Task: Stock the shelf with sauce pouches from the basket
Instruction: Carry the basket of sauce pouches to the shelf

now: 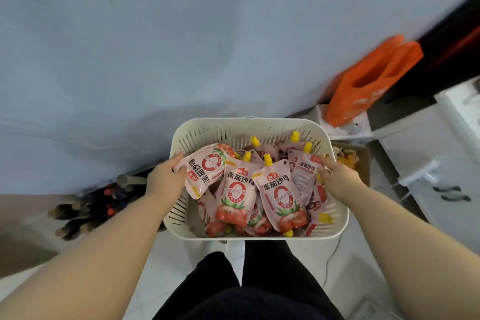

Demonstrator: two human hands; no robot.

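Dark trousers [259,283] are seen below. One sauce pouch [205,170] is gripped by the left hand [165,176]; another pouch [305,171] is touched by the right hand [339,176], grip unclear, inside the basket [249,126]. Pouches are being picked; next they must be lifted to an unseen shelf

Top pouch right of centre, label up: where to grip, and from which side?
Best bet: pinch the flat shoulder of the pouch just under its yellow cap, coming from above. It lies label-up atop the pile in the basket, with the cap end clear and the lower end wedged among other pouches.
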